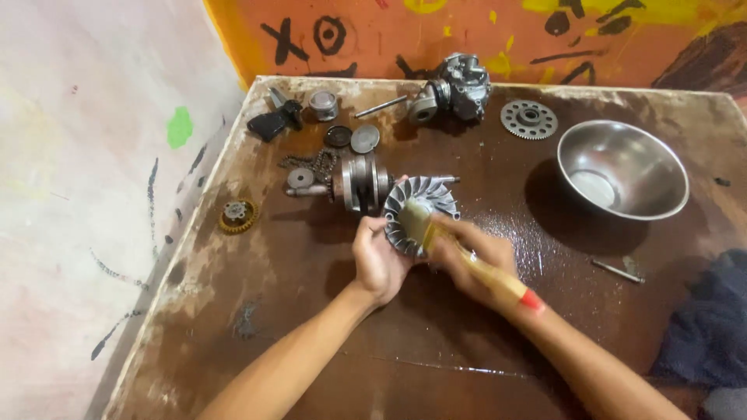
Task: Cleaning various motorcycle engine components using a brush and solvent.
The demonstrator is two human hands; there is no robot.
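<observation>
Steel bowl (622, 169) sits right of centre on the brown worktable (311, 342), upright. Toothed gear disc (529, 119) just left of the bowl, further back. Carburettor-like metal part (459, 87) at far centre, thin rod (381, 106) beside it on the left. Small piston (323, 104) and black plastic piece (274, 120) at far left. Two round caps (352, 138) nearer, side by side. Chain (311, 165) and crankshaft (359, 183) left of centre, touching. Small brass gear (236, 216) near the left edge, apart from the rest. Thin pin (617, 271) on the right, near. Dark cloth (712, 323) at the near right edge. Orange painted wall (498, 35) behind.
</observation>
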